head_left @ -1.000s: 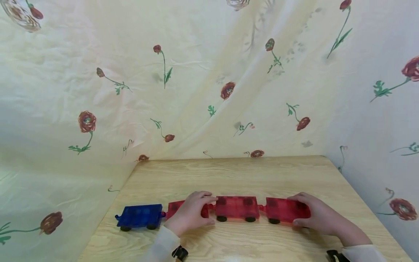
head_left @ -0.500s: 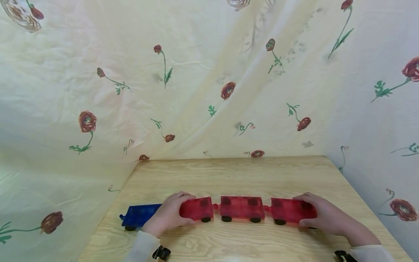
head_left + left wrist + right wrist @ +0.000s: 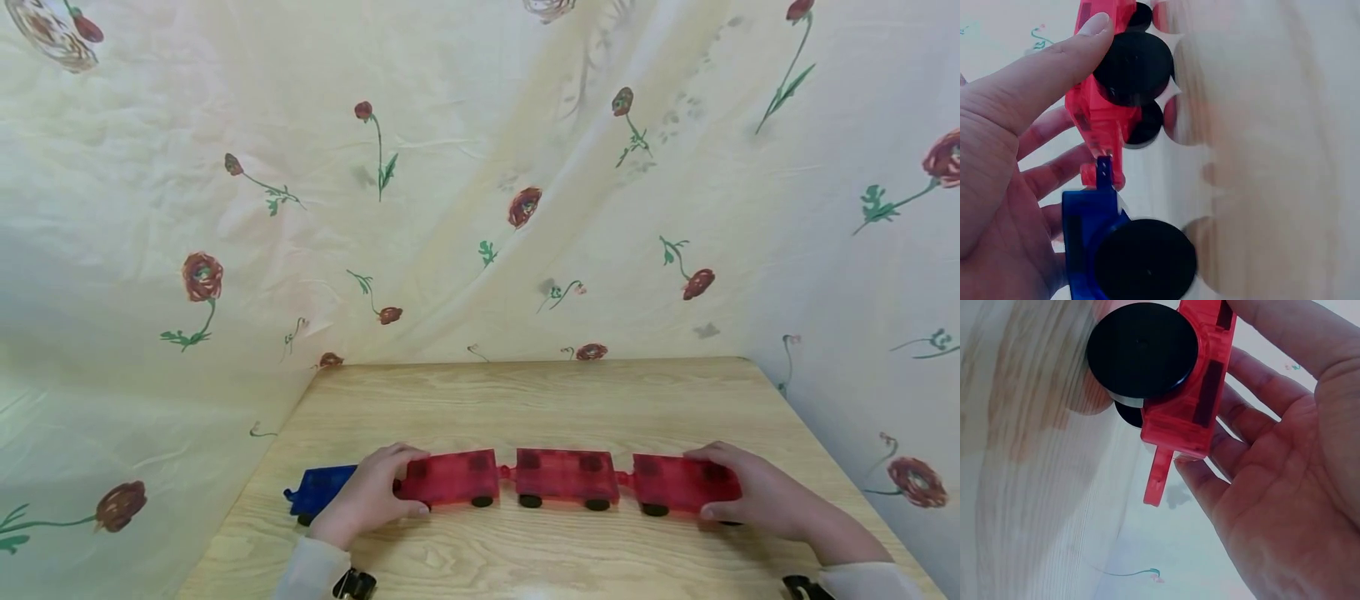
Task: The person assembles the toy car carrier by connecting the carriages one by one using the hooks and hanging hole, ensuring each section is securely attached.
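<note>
Three translucent red toy train cars and a blue one stand hooked in a row on black wheels. My left hand grips the leftmost red car at its left end, thumb on the near side. Behind that hand, the blue car is partly hidden. In the left wrist view, the blue car's coupling meets the red car's hook. The middle red car is untouched. At the row's right end, my right hand holds the last red car, whose free coupling tab shows in the right wrist view.
The cars stand on a light wood-grain table. A pale cloth printed with red flowers hangs behind it and along both sides. A black wrist strap piece shows below the left sleeve.
My left hand has moved left along the leftmost red car, from its right end to its left end. The whole row has shifted slightly right, and my right hand with it.
</note>
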Available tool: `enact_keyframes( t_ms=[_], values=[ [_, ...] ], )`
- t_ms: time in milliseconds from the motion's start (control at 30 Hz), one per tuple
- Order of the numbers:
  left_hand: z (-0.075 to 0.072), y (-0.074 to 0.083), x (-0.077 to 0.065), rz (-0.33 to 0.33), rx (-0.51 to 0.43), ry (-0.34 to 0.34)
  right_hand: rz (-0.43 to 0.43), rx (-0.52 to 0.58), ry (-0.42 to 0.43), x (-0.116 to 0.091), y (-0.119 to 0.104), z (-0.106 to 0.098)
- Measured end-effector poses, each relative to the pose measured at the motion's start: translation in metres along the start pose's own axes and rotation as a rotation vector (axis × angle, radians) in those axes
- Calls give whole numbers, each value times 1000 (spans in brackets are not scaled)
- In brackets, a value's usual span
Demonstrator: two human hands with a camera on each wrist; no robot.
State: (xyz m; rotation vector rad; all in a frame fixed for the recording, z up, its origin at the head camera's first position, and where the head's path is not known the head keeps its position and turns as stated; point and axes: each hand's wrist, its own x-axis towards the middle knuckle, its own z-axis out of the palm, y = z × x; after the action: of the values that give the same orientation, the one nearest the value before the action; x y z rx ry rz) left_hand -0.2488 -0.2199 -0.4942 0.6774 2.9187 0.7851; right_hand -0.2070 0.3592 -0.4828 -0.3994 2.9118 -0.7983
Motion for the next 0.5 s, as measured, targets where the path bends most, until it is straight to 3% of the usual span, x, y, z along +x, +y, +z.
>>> enact_keyframes(
  t_ms=[200, 500],
  values=[
    [3, -5, -1, -42, -55, -2, 13, 3, -11, 0, 5, -1],
    [3, -9, 0, -54, -112, -23, 7, 19, -20, -1, 5, -3]
  ],
)
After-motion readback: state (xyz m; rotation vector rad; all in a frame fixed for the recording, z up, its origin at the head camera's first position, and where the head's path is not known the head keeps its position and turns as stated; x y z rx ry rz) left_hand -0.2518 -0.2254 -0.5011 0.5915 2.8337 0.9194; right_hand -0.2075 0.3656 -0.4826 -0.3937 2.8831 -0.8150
